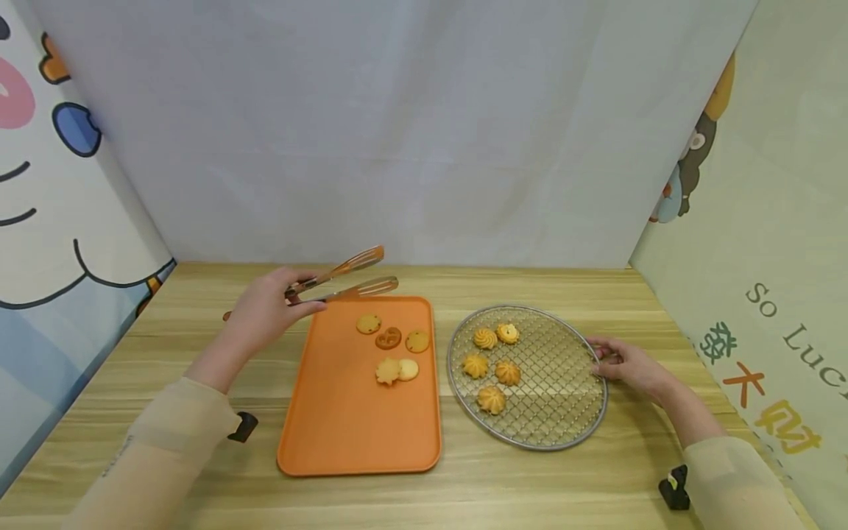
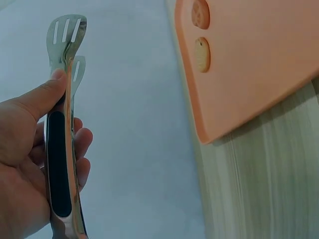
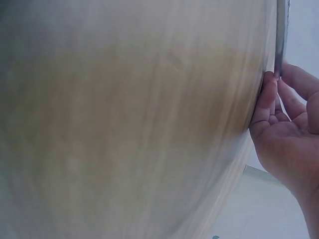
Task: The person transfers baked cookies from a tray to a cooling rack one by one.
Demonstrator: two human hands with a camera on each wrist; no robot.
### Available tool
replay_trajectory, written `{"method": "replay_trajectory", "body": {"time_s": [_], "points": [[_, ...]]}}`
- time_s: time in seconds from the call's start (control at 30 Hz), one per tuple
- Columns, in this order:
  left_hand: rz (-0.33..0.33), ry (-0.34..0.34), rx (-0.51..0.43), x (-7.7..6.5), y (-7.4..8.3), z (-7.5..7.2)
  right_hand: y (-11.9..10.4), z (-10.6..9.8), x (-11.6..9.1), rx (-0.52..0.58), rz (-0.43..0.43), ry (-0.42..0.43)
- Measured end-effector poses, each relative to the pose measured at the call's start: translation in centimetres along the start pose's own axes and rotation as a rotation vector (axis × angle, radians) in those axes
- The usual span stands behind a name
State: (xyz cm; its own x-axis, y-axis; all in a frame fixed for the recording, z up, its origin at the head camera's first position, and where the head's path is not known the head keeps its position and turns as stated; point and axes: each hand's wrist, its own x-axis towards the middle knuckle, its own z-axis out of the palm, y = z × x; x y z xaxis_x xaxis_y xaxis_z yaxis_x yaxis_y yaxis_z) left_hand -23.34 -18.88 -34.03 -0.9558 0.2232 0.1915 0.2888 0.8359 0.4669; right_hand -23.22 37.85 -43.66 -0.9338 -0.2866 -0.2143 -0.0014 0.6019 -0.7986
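Note:
In the head view, my left hand [image 1: 268, 309] grips metal food tongs [image 1: 341, 280] over the far left corner of an orange tray [image 1: 351, 434]. The tongs' slotted ends are spread apart, with nothing between them. Dark inserts line the tongs' handle [image 2: 59, 164] in the left wrist view. On the tray lie several cookies, among them a pretzel-shaped cookie [image 1: 388, 338] and a scalloped cookie [image 1: 387, 372]. My right hand [image 1: 632, 366] pinches the right rim of a round wire rack [image 1: 556, 405]. Swirled cookies [image 1: 492, 400] sit on the rack's left half.
Tray and rack stand side by side on a wood-grain table [image 1: 225, 471], a narrow strip of table between them. A pale cloth [image 1: 397, 147] rises behind the table's far edge. Printed panels flank it on the left [image 1: 66, 221] and right [image 1: 768, 221].

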Motion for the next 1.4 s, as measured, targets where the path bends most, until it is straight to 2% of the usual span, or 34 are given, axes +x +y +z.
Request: {"method": "replay_trajectory", "body": {"time_s": [0.43, 0.77, 1.4], "points": [[-0.011, -0.039, 0.05, -0.1, -2.7, 0.7, 0.0, 0.1, -0.1, 0.011, -0.003, 0.013], [0.01, -0.086, 0.097, 0.5, -4.5, 2.6, -0.1, 0.1, -0.1, 0.023, 0.001, 0.007], [-0.003, -0.173, 0.104, 0.5, -5.9, 5.0, -0.4, 0.1, -0.3, 0.01, 0.006, 0.009]]}}
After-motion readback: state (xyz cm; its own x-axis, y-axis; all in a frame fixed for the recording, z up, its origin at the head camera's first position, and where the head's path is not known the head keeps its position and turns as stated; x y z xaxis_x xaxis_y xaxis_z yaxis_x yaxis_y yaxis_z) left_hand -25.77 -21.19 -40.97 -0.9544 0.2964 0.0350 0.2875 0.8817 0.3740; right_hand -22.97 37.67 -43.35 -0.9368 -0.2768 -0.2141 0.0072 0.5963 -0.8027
